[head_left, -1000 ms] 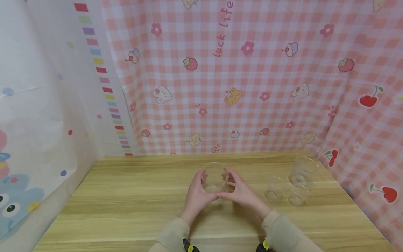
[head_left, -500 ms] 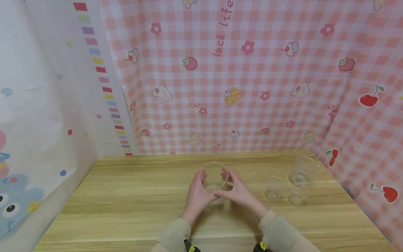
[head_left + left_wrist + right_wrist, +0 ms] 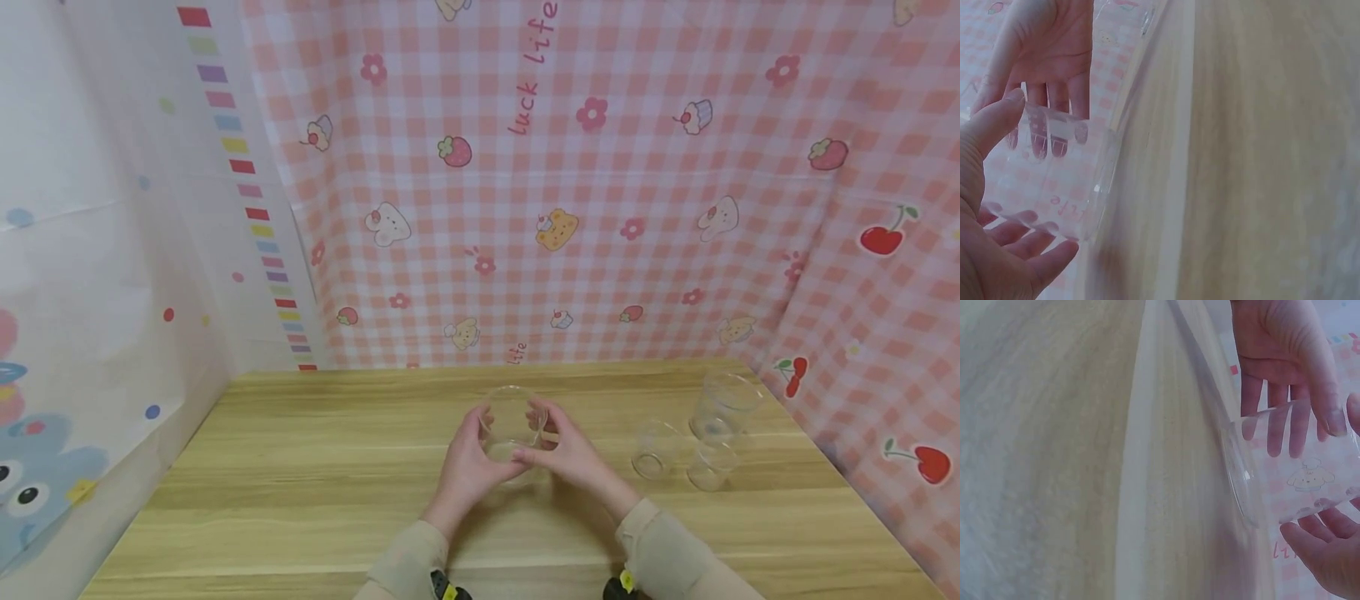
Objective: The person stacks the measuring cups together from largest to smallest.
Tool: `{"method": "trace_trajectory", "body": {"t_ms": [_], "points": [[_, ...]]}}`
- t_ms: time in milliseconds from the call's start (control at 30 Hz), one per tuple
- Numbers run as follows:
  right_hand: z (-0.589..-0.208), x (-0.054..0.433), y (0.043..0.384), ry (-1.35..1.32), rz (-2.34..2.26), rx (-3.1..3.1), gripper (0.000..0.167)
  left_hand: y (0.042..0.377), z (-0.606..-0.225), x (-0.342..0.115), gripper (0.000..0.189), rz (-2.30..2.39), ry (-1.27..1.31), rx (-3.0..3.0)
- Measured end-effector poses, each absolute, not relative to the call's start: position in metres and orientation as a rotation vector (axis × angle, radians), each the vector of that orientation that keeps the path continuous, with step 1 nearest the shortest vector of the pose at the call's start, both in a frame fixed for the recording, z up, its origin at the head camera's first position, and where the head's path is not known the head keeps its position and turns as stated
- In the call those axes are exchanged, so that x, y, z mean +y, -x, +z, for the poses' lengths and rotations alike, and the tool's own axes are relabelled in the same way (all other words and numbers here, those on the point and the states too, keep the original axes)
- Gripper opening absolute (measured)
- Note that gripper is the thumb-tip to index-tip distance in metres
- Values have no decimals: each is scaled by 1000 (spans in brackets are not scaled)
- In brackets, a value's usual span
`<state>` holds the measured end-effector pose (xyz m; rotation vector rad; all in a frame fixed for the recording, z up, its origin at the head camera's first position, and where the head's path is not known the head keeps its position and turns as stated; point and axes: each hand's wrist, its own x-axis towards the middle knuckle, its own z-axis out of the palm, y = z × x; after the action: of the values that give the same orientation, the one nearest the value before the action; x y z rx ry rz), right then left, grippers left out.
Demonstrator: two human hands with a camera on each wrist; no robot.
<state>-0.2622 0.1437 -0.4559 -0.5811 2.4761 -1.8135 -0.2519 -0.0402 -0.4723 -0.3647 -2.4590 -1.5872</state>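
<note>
Between my two hands, near the middle of the table, is a clear, see-through cup with its round rim facing up. My left hand grips its left side, thumb on the near face and fingers behind. From the opposite side my right hand holds it the same way, and the two thumbs nearly meet in front. Through the clear wall in the left wrist view, the fingers of the right hand show. The right wrist view shows the cup's lower edge close to the table; whether it touches I cannot tell.
On the right of the wooden table stand several more clear cups: a small one, another small one, and a larger one behind. A pink checked cloth hangs along the back, and a white patterned cloth at the left.
My right thumb has shifted slightly upward on the near side of the cup. The cup and the left hand stay nearly in place; the other cups have not moved.
</note>
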Motion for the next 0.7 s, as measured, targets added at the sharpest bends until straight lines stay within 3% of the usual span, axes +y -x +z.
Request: {"method": "trace_trajectory", "body": {"t_ms": [700], "points": [[-457,162,278,815,-1651,2366,79,261,-463,-68,97,-1818,583,-2474]]}}
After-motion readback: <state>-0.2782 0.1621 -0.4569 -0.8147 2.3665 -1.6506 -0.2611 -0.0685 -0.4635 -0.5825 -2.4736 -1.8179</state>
